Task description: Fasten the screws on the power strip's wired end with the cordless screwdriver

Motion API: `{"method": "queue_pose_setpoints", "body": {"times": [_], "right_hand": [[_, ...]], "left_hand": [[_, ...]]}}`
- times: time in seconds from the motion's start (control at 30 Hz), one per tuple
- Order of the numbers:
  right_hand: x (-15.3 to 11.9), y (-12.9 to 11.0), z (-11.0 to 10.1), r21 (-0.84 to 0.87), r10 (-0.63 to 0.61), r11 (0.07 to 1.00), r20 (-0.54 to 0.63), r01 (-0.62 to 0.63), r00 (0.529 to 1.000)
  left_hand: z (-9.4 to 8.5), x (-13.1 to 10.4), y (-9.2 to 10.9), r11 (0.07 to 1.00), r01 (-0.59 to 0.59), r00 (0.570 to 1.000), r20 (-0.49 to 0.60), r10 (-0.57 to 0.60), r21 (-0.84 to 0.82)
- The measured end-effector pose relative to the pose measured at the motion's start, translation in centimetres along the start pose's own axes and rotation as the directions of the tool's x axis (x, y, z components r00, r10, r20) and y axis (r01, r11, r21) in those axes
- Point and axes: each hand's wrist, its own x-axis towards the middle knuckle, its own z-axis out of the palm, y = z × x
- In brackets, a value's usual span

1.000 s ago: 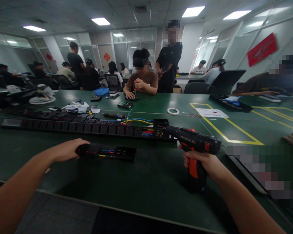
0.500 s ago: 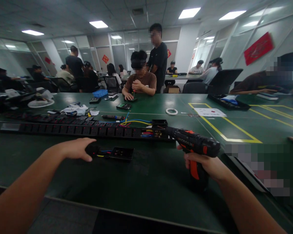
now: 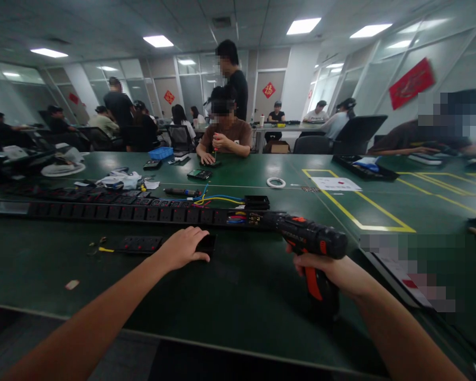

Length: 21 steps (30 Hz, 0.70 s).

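My right hand (image 3: pixel 321 264) grips a black and orange power screwdriver (image 3: pixel 309 235), its nose pointing left at the right end of a long black socket strip (image 3: pixel 154 213). Coloured wires (image 3: pixel 237 218) and brass parts show in that end of the strip. In front of it lies a shorter black socket strip (image 3: pixel 138 243). My left hand (image 3: pixel 186 246) is over the right end of this shorter strip, fingers apart and thumb stretched out; it touches or hovers over the open black end, I cannot tell which. A yellow wire (image 3: pixel 106 249) sticks out at the strip's left.
Behind the long strip are blue and yellow wires (image 3: pixel 222 199), a dark pen-shaped tool (image 3: pixel 180 192), a white ring (image 3: pixel 275 182) and a plastic bag (image 3: pixel 122 180). A printed sheet (image 3: pixel 337 183) lies at the right. A person (image 3: pixel 226 132) works across the green table.
My left hand has moved right along the shorter strip to its right end, uncovering its sockets. My right hand still holds the screwdriver at the long strip. The standing person has shifted left.
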Motion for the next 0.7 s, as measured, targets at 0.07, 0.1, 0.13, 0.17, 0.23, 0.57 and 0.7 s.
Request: {"method": "queue_pose_setpoints", "body": {"times": [0.07,0.1,0.13,0.17,0.23,0.57,0.7], "right_hand": [[0.0,0.1,0.1,-0.008,0.028,1.0,0.003,-0.028,1.0],[0.1,0.1,0.2,-0.011,0.049,0.999,0.002,-0.049,0.999],[0.1,0.0,0.2,-0.018,0.07,0.997,0.002,-0.07,0.998],[0.0,0.0,0.2,-0.026,0.088,0.996,0.003,-0.088,0.996],[0.1,-0.1,0.3,-0.047,0.107,0.993,0.01,-0.106,0.994],[0.8,0.3,0.9,-0.114,0.111,0.987,-0.006,-0.111,0.994],[0.7,0.2,1.2,-0.096,0.122,0.987,-0.038,-0.125,0.992]], "left_hand": [[-0.3,0.1,0.1,0.999,0.02,1.0,0.008,-0.021,0.025],[-0.6,0.2,0.3,0.999,0.03,0.999,0.011,-0.031,0.028],[-0.9,0.2,0.6,0.999,0.038,0.999,0.007,-0.038,0.024],[-1.2,0.4,0.8,0.999,0.045,0.999,-0.005,-0.045,0.013],[-2.1,0.9,1.4,0.997,0.072,0.996,-0.046,-0.073,-0.024],[-1.8,9.8,4.8,0.985,0.171,0.97,-0.174,-0.173,-0.026],[-0.8,11.5,4.6,0.969,0.241,0.96,-0.134,-0.247,-0.057]]}}
